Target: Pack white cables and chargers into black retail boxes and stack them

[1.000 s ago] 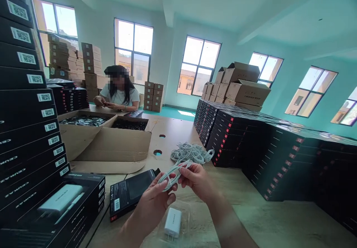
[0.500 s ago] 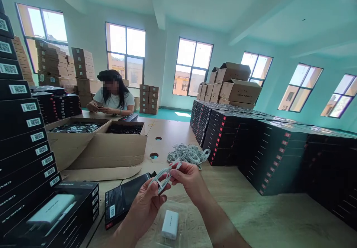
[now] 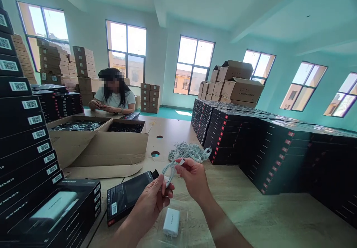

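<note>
Both my hands hold one coiled white cable [image 3: 170, 169] above the wooden table [image 3: 267, 218]. My left hand [image 3: 153, 203] pinches the lower part of the coil. My right hand [image 3: 194, 177] grips its upper end near the plug. Below my hands a white charger [image 3: 171, 222] lies in a clear plastic tray. A black flat box [image 3: 126, 196] rests on the table left of my hands. Further back lies a heap of white cables [image 3: 189, 151].
Black boxes with labels are stacked at the left [image 3: 25, 136] and in long rows at the right [image 3: 267, 147]. An open black box [image 3: 55, 211] shows a white charger. Open cardboard cartons [image 3: 111, 147] stand behind. A person [image 3: 114, 95] sits at the far end.
My hands have drawn the coil tighter and more upright; the left hand has slid lower on it. The camera has swung slightly.
</note>
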`<state>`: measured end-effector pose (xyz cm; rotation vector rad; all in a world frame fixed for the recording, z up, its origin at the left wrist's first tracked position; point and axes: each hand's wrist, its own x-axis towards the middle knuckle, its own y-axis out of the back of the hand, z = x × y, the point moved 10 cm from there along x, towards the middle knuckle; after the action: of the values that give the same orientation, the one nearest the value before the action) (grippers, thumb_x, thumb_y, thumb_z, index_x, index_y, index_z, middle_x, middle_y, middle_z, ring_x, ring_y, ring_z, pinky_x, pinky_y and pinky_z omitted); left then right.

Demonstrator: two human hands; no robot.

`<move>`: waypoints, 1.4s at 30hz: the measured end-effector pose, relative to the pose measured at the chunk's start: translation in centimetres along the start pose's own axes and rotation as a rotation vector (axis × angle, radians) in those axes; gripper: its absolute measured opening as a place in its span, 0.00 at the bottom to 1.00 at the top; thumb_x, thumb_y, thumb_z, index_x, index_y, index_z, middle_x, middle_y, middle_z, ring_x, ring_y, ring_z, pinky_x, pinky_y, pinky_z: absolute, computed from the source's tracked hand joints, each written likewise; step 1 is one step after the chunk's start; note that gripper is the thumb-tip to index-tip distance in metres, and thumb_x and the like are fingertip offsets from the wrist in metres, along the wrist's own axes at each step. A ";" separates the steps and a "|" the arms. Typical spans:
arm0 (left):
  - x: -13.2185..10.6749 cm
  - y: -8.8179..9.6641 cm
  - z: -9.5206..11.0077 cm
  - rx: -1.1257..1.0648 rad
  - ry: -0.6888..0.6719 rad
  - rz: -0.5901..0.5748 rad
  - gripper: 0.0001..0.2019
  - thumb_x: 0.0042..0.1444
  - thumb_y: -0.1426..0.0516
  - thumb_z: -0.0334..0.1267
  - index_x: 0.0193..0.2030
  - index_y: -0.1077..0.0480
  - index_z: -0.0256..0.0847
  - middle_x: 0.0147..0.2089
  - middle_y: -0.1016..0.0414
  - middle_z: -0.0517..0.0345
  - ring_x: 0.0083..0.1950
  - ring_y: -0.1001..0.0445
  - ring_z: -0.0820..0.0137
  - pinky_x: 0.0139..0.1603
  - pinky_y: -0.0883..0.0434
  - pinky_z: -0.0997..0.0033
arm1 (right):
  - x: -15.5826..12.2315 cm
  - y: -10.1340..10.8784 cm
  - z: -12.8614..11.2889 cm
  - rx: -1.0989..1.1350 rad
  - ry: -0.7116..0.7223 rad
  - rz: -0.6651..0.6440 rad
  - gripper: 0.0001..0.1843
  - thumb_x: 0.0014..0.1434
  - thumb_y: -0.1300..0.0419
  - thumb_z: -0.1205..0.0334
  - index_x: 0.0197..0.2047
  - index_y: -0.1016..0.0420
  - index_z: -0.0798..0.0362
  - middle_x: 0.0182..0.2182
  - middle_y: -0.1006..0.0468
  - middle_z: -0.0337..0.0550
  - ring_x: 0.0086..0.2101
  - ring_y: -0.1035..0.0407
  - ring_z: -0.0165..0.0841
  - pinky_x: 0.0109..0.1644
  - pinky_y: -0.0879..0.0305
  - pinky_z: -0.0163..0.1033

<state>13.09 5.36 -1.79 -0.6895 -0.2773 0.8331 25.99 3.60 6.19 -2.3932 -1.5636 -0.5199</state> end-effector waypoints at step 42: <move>-0.9 -0.6 -1.5 -0.164 0.207 0.047 0.14 0.67 0.46 0.46 0.35 0.32 0.38 0.29 0.31 0.58 0.24 0.35 0.76 0.23 0.42 0.78 | 0.5 1.8 1.5 -0.049 -0.104 0.017 0.18 0.57 0.37 0.47 0.41 0.30 0.51 0.35 0.20 0.47 0.30 0.25 0.38 0.29 0.30 0.40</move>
<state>13.56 3.73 -2.50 -0.9319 -0.1433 0.7822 28.05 3.83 5.02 -2.5052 -1.5878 -0.4423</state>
